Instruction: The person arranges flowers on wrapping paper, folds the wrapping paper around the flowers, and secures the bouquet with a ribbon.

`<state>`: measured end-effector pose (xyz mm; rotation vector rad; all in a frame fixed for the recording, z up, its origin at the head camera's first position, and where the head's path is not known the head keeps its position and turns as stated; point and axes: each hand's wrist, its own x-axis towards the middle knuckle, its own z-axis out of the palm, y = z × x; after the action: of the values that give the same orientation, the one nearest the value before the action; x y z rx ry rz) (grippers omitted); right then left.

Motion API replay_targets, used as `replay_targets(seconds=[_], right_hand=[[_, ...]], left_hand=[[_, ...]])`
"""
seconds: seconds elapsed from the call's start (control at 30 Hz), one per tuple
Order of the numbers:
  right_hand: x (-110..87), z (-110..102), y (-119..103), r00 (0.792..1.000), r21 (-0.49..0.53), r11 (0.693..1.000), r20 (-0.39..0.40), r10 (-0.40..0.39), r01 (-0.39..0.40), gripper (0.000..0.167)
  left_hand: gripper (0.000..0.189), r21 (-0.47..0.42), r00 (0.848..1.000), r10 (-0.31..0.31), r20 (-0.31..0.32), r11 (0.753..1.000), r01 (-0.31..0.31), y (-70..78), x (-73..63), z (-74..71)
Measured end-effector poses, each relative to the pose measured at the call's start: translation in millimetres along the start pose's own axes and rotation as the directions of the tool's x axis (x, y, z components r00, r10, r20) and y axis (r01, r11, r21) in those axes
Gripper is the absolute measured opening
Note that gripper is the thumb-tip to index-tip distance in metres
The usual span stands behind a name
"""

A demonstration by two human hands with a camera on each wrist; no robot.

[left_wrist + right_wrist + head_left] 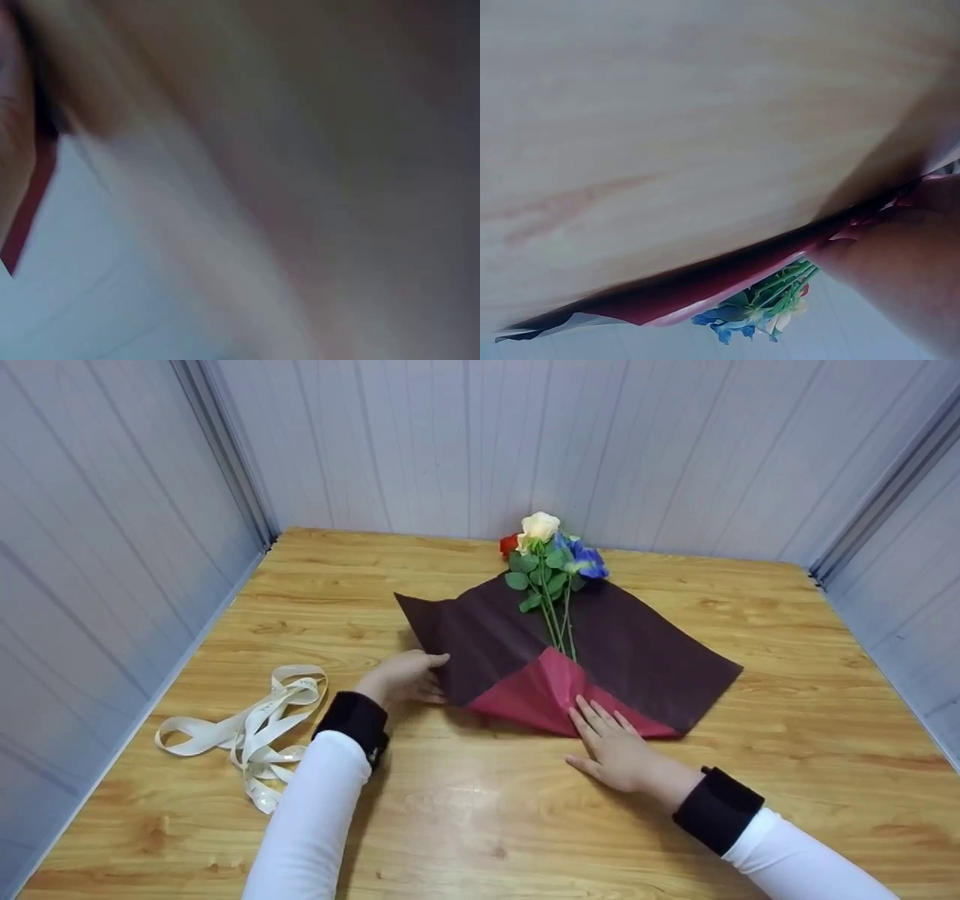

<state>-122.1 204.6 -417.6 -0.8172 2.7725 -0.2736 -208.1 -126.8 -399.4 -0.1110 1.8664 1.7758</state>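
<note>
A sheet of wrapping paper (pixel 645 660), dark brown on top, lies on the table with its near corner folded up to show a red underside (pixel 540 690). On it rest artificial flowers: a cream rose (pixel 540 526), a red bloom (pixel 509 545) and a blue bloom (pixel 589 561), their green stems (pixel 553 619) running under the fold. My left hand (pixel 405 675) pinches the paper's left edge, thumb uppermost; the left corner stands raised. My right hand (pixel 619 750) lies with straight fingers on the red fold. In the right wrist view the flowers (pixel 757 307) show beyond the paper.
A loose heap of cream ribbon (pixel 262 727) lies on the wooden table (pixel 480 825), left of my left forearm. Pale panelled walls (pixel 420 450) enclose the table at the back and both sides. The left wrist view is mostly blurred.
</note>
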Motion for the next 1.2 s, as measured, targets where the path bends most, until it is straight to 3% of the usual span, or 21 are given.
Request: replay_targets(seconds=[0.07, 0.13, 0.3, 0.37, 0.43, 0.53, 0.6, 0.73, 0.83, 0.87, 0.93, 1.03, 1.1, 1.2], right_hand=[[-0.7, 0, 0, 1.0, -0.001, 1.0, 0.0, 0.009, -0.009, 0.074], [-0.7, 0, 0, 1.0, -0.004, 1.0, 0.008, 0.016, -0.016, 0.076], [0.5, 2, 0, 0.999, 0.0, 1.0, 0.033, 0.027, -0.027, 0.077], [1.8, 2, 1, 0.999, 0.05, 0.998, 0.039, 0.035, -0.037, 0.074], [3.9, -1, 4, 0.999, 0.139, 0.99, 0.024, 0.036, -0.039, 0.067], [7.3, -7, 11, 0.997, 0.328, 0.943, -0.031, 0.074, -0.059, 0.055], [8.6, -11, 16, 0.995, 0.374, 0.926, -0.062, 0.073, -0.045, 0.05], [6.9, -13, 21, 1.0, 0.278, 0.961, -0.004, 0.009, -0.007, 0.056], [4.4, -13, 20, 0.997, 0.159, 0.987, 0.072, -0.03, 0.018, 0.069], [3.9, -12, 19, 0.996, 0.128, 0.992, 0.087, -0.021, 0.009, 0.072], [3.2, -11, 18, 0.995, 0.079, 0.997, 0.101, -0.008, 0.0, 0.075], [3.7, -9, 17, 0.992, 0.041, 0.999, 0.124, 0.014, -0.019, 0.075], [5.1, -7, 17, 0.991, 0.046, 0.999, 0.136, 0.017, -0.024, 0.075], [7.8, -5, 15, 0.987, 0.049, 0.998, 0.157, 0.019, -0.027, 0.077]], left_hand=[[0.046, -0.16, 0.992, -0.022, 0.127, 0.986, 0.042, 1.7, -2.1, 7.0], [0.047, -0.279, 0.981, 0.013, 0.192, 0.959, 0.042, 3.4, -3.7, 15.9], [0.049, -0.543, 0.967, 0.134, 0.217, 0.84, 0.005, 11.9, -3.2, 42.8], [0.051, -0.584, 0.963, 0.168, 0.21, 0.812, -0.014, 17.2, -0.7, 52.3], [0.052, -0.59, 0.959, 0.192, 0.207, 0.807, -0.034, 22.1, 1.6, 59.2], [0.053, -0.593, 0.956, 0.219, 0.197, 0.803, -0.061, 26.5, 4.4, 64.8], [0.053, -0.61, 0.957, 0.234, 0.169, 0.788, -0.085, 27.5, 5.4, 67.8], [0.052, -0.654, 0.963, 0.251, 0.097, 0.746, -0.129, 30.2, 10.0, 80.3], [0.054, -0.676, 0.956, 0.277, 0.096, 0.723, -0.142, 35.2, 16.3, 96.4], [0.055, -0.668, 0.95, 0.289, 0.115, 0.731, -0.142, 37.2, 18.8, 102.8], [0.056, -0.619, 0.936, 0.308, 0.168, 0.772, -0.143, 40.7, 24.5, 116.6], [0.057, -0.457, 0.918, 0.286, 0.276, 0.879, -0.136, 41.8, 32.8, 136.9], [0.056, -0.323, 0.915, 0.243, 0.321, 0.937, -0.135, 38.9, 36.2, 148.3], [0.05, -0.155, 0.92, 0.196, 0.34, 0.976, -0.151, 28.9, 39.4, 159.5]])
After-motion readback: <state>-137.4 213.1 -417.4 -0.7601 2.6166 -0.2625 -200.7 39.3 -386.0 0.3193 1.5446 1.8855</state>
